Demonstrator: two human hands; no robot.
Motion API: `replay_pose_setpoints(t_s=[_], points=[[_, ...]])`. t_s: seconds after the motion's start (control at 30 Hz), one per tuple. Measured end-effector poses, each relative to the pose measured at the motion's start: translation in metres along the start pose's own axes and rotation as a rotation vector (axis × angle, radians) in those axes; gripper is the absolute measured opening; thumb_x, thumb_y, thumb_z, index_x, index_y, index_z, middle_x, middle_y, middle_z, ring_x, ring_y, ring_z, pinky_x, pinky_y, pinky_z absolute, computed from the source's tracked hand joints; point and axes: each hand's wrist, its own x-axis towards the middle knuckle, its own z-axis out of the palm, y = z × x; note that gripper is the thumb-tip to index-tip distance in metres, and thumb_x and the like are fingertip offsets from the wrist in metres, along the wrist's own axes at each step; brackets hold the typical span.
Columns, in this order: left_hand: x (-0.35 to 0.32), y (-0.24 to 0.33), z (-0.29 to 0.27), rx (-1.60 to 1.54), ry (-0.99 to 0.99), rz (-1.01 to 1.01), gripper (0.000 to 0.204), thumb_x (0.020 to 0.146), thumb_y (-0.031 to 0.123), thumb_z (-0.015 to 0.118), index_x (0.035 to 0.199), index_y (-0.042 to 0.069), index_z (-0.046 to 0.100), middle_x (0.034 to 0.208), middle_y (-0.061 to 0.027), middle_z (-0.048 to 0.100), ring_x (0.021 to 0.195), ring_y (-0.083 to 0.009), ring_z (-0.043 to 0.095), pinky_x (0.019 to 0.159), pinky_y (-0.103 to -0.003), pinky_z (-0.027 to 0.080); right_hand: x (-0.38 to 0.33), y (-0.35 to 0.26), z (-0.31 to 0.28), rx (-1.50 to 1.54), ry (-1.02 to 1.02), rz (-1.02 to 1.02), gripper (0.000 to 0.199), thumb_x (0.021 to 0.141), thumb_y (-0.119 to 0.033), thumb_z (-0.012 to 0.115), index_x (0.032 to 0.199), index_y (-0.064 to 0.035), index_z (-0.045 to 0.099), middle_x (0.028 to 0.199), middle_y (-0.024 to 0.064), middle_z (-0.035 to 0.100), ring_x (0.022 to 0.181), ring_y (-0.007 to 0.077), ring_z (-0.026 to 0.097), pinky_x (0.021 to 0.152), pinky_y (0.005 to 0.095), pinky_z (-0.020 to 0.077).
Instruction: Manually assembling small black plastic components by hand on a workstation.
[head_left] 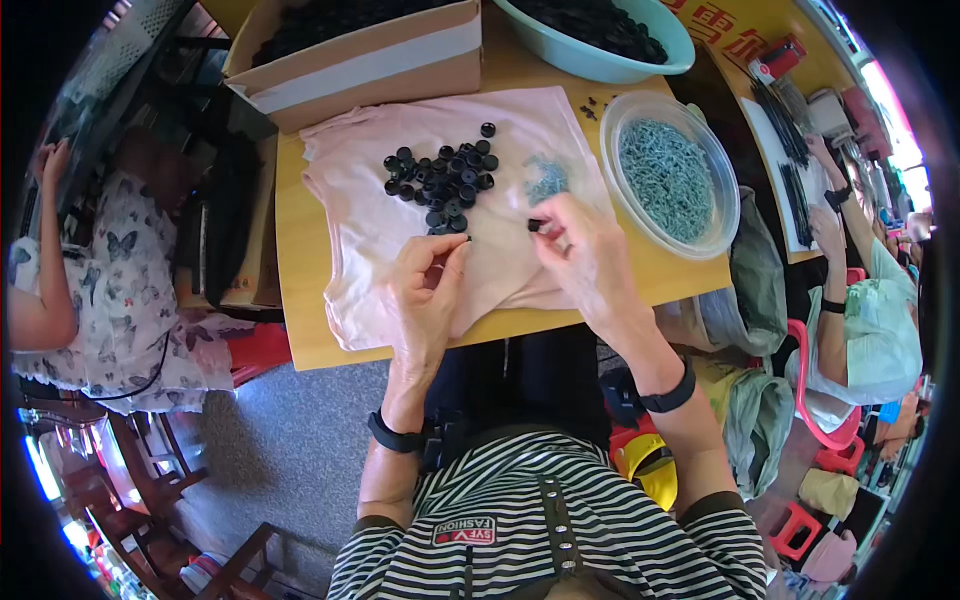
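Note:
Over the pale pink cloth (370, 290), my right hand (590, 265) pinches a small black round cap (535, 225) between thumb and fingers. My left hand (425, 290) is closed in a pinch near the middle of the cloth. Just a dark speck shows at its fingertips, too small to name. The two hands are apart. Beyond my left hand lies a loose heap of black round caps (450, 175). A little pile of thin grey-blue metal pieces, perhaps screws (547, 180), rests on the cloth just beyond my right hand.
A clear round tub (735, 215) full of similar grey-blue pieces stands at the right. Behind the cloth are a cardboard box (375, 65) and a pale green basin (600, 65), both holding black parts. Co-workers sit at left (120, 270) and right (860, 320).

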Motion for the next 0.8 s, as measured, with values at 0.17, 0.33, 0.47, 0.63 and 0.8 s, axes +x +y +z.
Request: replay_pose_setpoints(t_s=[0.17,0.33,0.47,0.63,0.8], points=[[-0.001,0.028,0.017,0.208,-0.093,0.186,0.010,0.081,0.003,0.066,0.091,0.001,0.066,0.081,-0.0035,0.062,0.063,-0.0082,0.053,0.058,-0.020,0.042,-0.031,0.020,-0.006,-0.515,0.124,-0.250,0.027,0.069,0.001,0.059,0.095,-0.0069,0.058,0.089,0.0083,0.056,0.082,0.0253,0.059,0.066,0.0327,0.0493],[0.009,0.024,0.045,0.399,-0.160,0.327,0.009,0.081,0.003,0.063,0.089,0.001,0.065,0.081,-0.0082,0.060,0.061,-0.0156,0.055,0.056,-0.024,0.043,-0.047,0.016,-0.007,-0.483,0.178,-0.315,0.025,0.068,0.001,0.058,0.093,-0.0062,0.059,0.089,0.0070,0.054,0.085,0.0242,0.057,0.069,0.0319,0.0497],[0.015,0.022,0.055,0.489,-0.159,0.386,0.009,0.081,0.003,0.062,0.089,0.000,0.064,0.081,-0.0101,0.059,0.065,-0.0217,0.057,0.059,-0.028,0.045,-0.047,0.023,-0.006,-0.314,0.177,-0.250,0.020,0.072,0.002,0.058,0.091,-0.0058,0.060,0.090,0.0073,0.055,0.086,0.0256,0.057,0.069,0.0330,0.0499],[0.018,0.022,0.059,0.614,-0.219,0.406,0.011,0.080,0.004,0.062,0.090,0.001,0.064,0.084,-0.0112,0.057,0.074,-0.0290,0.059,0.065,-0.033,0.047,-0.044,0.026,-0.008,-0.219,0.174,-0.185,0.017,0.076,0.002,0.060,0.091,-0.0052,0.059,0.088,0.0092,0.054,0.087,0.0280,0.057,0.069,0.0348,0.0491],[0.020,0.020,0.058,0.504,-0.212,0.435,0.011,0.078,0.002,0.063,0.089,0.004,0.064,0.085,-0.0086,0.057,0.071,-0.0234,0.059,0.064,-0.031,0.049,-0.043,0.031,-0.010,-0.180,0.178,-0.211,0.017,0.077,0.001,0.062,0.092,-0.0042,0.060,0.084,0.0111,0.055,0.082,0.0274,0.059,0.067,0.0338,0.0488]])
